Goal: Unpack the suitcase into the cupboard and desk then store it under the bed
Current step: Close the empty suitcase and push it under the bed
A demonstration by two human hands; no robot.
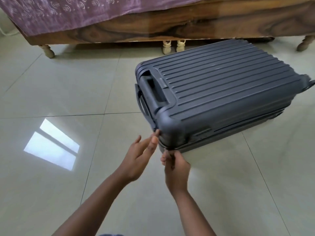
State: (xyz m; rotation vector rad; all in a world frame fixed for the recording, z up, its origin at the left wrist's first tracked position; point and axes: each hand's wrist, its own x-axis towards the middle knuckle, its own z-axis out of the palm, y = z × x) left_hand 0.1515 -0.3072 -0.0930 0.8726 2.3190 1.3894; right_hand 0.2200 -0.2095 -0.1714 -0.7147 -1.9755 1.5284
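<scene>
1. Dark grey ribbed suitcase [221, 92] lying flat and closed on the pale tiled floor [68, 82], just in front of the wooden bed [170, 24], far edge near the bed frame.
2. Recessed pull handle [154, 89] and side carry handle [141, 101] facing left; 1 wheel [311, 84] showing at the right edge.
3. Left hand [138, 159] at the suitcase's near corner, fingers mostly straight and spread, fingertips touching the corner by the zip seam, gripping nothing clearly.
4. Right hand [175, 166] just below the same corner, thumb and fingers curled in a pinch on a small dark zip pull [170, 150] at the seam.
5. Purple patterned bedsheet [68, 12] draped over the bed's edge.
6. 2 light turned bed legs [173, 46] side by side behind the suitcase.
7. Bright window reflection [52, 143] on the tiles at left.
</scene>
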